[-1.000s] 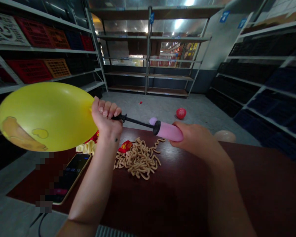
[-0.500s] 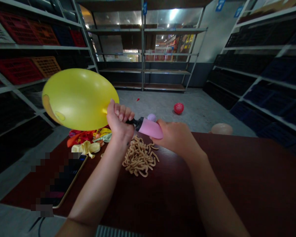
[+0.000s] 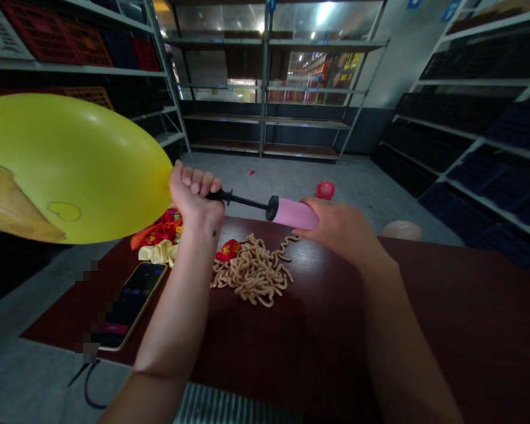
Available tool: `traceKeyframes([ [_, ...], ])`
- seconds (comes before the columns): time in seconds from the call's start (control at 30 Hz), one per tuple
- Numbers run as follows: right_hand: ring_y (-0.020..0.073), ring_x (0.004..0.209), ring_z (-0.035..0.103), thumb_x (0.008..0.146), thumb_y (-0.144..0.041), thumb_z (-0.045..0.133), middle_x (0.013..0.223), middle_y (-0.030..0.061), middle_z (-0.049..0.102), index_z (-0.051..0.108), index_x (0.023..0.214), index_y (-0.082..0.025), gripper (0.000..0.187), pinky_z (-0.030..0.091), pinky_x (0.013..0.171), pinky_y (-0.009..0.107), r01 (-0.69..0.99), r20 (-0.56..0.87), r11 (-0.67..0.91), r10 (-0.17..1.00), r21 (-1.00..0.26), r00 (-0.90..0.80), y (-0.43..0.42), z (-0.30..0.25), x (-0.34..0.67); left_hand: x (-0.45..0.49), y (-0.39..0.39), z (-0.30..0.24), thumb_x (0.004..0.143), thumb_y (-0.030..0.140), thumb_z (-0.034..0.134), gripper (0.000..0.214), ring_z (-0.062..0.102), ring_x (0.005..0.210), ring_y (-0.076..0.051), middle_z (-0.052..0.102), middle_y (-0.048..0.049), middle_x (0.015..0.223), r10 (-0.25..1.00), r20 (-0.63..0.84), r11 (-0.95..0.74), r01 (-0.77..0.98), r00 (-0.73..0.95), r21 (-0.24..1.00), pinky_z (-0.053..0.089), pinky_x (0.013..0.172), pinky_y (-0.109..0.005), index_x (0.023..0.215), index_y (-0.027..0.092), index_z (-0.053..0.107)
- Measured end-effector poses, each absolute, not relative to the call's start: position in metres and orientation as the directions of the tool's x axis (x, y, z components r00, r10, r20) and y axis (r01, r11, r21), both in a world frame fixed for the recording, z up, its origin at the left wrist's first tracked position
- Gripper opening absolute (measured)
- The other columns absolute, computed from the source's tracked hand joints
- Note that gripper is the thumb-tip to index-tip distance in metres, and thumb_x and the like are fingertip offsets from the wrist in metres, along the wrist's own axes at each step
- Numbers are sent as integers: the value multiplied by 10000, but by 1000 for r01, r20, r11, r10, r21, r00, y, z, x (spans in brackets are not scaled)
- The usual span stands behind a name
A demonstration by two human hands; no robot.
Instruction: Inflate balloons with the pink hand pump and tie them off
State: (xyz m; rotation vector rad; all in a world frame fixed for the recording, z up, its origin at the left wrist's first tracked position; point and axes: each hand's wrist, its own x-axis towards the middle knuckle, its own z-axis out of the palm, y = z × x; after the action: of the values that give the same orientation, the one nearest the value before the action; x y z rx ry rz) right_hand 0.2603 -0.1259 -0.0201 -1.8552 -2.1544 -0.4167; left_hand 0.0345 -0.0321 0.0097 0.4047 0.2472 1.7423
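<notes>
A large, inflated yellow balloon (image 3: 83,165) fills the left side, its neck end covered by my left hand (image 3: 196,191). The fingers of that hand are closed round the neck and the black end of a hand pump. A thin black rod runs from there to the pump's pink barrel (image 3: 295,213). My right hand (image 3: 335,221) is wrapped round the barrel's far end. Below the hands, a heap of tan, twisted strands (image 3: 258,274) lies on the dark brown table (image 3: 318,330), with a red deflated balloon (image 3: 228,250) at its edge.
Red and orange deflated balloons (image 3: 159,228) and a pale yellow one (image 3: 156,253) lie left of my forearm, near a phone (image 3: 135,303). A red balloon (image 3: 325,189) and a pale one (image 3: 401,229) rest on the floor. Shelves (image 3: 309,122) with crates stand around.
The yellow balloon looks larger and has shifted left with my left hand. The pump is drawn out, showing its black rod. My right hand has moved slightly right with the barrel.
</notes>
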Motion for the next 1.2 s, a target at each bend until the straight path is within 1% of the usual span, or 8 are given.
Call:
traceKeyframes([
  [0.13, 248, 817, 652, 804, -539, 640, 978, 75, 725, 620, 1114, -226, 441, 347, 635, 313, 994, 347, 93, 932, 54, -106, -132, -14, 274, 18, -26, 9, 1003, 203, 430, 519, 203, 320, -76, 212, 53, 387, 962, 180, -264, -876, -207, 403, 239, 394, -239, 528, 189, 223],
  [0.3, 240, 796, 648, 818, -591, 596, 958, 68, 722, 621, 1122, -227, 475, 346, 629, 309, 996, 370, 67, 925, 59, -84, -138, -11, 280, 13, -32, 16, 1044, 203, 308, 487, 196, 312, -67, 215, 60, 377, 959, 166, -275, -906, -232, 321, 191, 403, -240, 567, 192, 205],
  [0.4, 248, 836, 649, 849, -534, 585, 989, 82, 718, 618, 1131, -218, 425, 363, 658, 321, 993, 437, 51, 895, 103, -91, -141, -9, 280, 17, -40, 19, 1051, 207, 302, 471, 203, 317, -62, 222, 70, 381, 953, 201, -271, -934, -227, 234, 162, 417, -240, 590, 188, 208],
  [0.57, 271, 900, 633, 859, -409, 608, 1023, 110, 707, 613, 1103, -200, 322, 377, 740, 357, 989, 501, 47, 858, 143, -113, -146, -1, 276, 26, -52, 23, 1060, 235, 310, 474, 212, 330, -74, 237, 62, 392, 944, 264, -254, -945, -196, 207, 157, 437, -268, 595, 180, 234],
  [0.8, 267, 821, 625, 850, -398, 584, 962, 131, 710, 608, 1089, -177, 327, 341, 695, 351, 978, 447, 101, 877, 180, -173, -143, -5, 249, 61, -66, 19, 1072, 232, 255, 515, 145, 336, -79, 157, 68, 402, 949, 236, -281, -898, -208, 340, 163, 426, -259, 563, 190, 188],
  [0.97, 255, 734, 625, 870, -439, 526, 899, 140, 712, 618, 1094, -159, 370, 298, 628, 334, 978, 430, 141, 882, 154, -195, -137, -14, 235, 82, -75, 13, 1054, 254, 373, 545, 131, 349, -84, 148, 62, 415, 960, 224, -260, -829, -167, 496, 193, 410, -237, 538, 179, 214],
  [1.1, 239, 728, 629, 866, -439, 536, 916, 128, 725, 622, 1092, -170, 362, 285, 608, 320, 982, 432, 119, 886, 143, -171, -135, -17, 237, 83, -71, 7, 1023, 291, 462, 557, 137, 351, -85, 154, 62, 421, 963, 222, -249, -828, -155, 502, 217, 391, -228, 529, 184, 226],
  [1.2, 240, 752, 639, 857, -466, 560, 938, 104, 733, 629, 1095, -196, 367, 301, 612, 316, 988, 451, 108, 880, 113, -148, -134, -18, 238, 78, -62, 3, 1025, 298, 452, 551, 164, 351, -85, 179, 58, 420, 969, 200, -225, -848, -145, 479, 232, 389, -223, 526, 187, 248],
])
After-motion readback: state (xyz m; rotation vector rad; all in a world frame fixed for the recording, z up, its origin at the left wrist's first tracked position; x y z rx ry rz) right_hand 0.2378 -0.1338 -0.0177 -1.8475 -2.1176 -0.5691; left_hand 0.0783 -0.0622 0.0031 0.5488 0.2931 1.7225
